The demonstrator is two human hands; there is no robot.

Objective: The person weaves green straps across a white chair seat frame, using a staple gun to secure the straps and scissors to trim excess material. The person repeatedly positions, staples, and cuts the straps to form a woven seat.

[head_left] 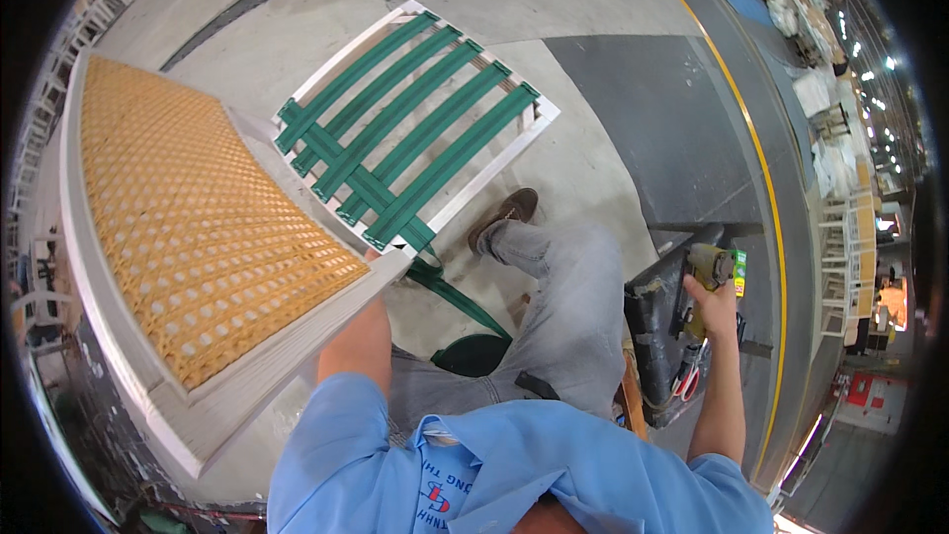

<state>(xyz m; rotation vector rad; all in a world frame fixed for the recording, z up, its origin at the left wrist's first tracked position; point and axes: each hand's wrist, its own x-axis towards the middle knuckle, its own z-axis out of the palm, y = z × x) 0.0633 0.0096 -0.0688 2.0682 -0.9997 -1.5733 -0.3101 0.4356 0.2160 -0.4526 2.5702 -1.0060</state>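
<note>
A white wooden chair frame stands in front of me at the left, with a woven cane panel [213,208] for its back. Green webbing straps [395,124] run along its seat frame, and one crosses over and under them near me. From there a loose green strap [465,302] hangs down to a dark green roll [471,355] by my lap. My left hand [374,254] is at the near corner of the seat, mostly hidden behind the frame. At the far right, my right hand [714,305] is closed round a yellowish staple gun [710,267] over a black padded surface [657,321].
Red-handled scissors [686,384] sit in the black holder below my right hand. A small green box [739,273] is beside the staple gun. A yellow floor line [769,188] curves along the right. White chair frames [838,257] are stacked beyond it.
</note>
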